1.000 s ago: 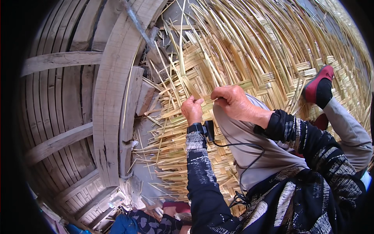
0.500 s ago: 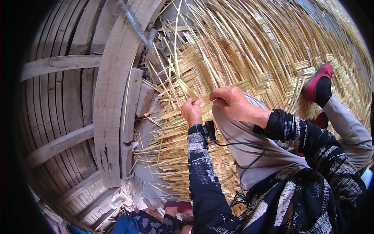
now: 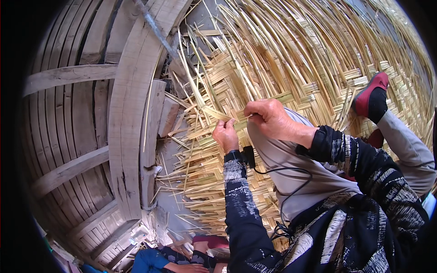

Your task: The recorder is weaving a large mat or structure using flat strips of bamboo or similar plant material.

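A large mat [image 3: 205, 168] of woven flat reed strips, pale yellow to green, spreads beneath both hands. Thumb and fingers of my left hand [image 3: 225, 135] pinch the end of a flat reed strip [image 3: 214, 113], which slants up and left over the mat's ragged edge. Just to the right, my right hand [image 3: 273, 119] is closed in a pinch beside my grey-trousered knee [image 3: 268, 154]. A thin, pale bit of reed shows at its fingertips. The two hands are close but apart.
Long unwoven reeds [image 3: 291, 41] fan out at the far side. Curved wooden beams and planks [image 3: 129, 109] border the left. A black cable [image 3: 291, 169] runs from my left wrist across my lap. Another person's blue sleeve [image 3: 148, 260] and hand appear at the lower edge.
The strip by my left hand has swung left and lies flatter. My left forearm has shifted slightly right, while my right hand stays nearly still. The other person's hand has come into view.
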`<state>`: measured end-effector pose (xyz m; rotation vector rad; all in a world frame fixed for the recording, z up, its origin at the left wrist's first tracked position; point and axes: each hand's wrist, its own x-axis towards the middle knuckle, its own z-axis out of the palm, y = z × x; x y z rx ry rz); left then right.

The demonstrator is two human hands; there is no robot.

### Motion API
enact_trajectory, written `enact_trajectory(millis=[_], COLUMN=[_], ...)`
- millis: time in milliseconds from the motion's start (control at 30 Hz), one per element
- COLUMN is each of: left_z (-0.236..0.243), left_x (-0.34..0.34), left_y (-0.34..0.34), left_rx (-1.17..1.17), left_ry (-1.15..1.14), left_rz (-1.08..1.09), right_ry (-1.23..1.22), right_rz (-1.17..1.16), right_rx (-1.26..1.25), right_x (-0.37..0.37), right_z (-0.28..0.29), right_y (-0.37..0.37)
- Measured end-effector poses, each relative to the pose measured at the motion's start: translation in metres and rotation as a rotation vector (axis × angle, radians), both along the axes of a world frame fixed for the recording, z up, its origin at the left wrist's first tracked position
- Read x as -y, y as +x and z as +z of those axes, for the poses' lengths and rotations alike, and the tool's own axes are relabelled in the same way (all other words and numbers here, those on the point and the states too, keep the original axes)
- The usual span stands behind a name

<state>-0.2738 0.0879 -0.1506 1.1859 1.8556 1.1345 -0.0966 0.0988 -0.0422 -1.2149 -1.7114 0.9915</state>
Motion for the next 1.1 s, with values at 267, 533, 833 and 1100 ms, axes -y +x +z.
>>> enact_trajectory(millis=[267,533,833,1100], left_z=[-0.004,0.003,-0.035,0.001], left_x=[-0.004,-0.009,-0.013,-0.021], left_y=[-0.008,-0.008,-0.04,-0.026], left_rx=[-0.014,-0.054,0.538,-0.137], left_ry=[-0.024,-0.069,-0.223,-0.217], left_rz=[-0.117,-0.182,-0.088,-0.289], right_ry=[-0.044,-0.006,-0.156,-0.651], right_rz=[0.014,-0.003,0.362,0.098], right_rx=[0.005,-0.005,0.632,0.434], right_x=[0.0,-0.001,0.011,0.041], right_z=[0.0,0.001,0.045,0.009], right_y=[0.0,0.001,-0.062,-0.093])
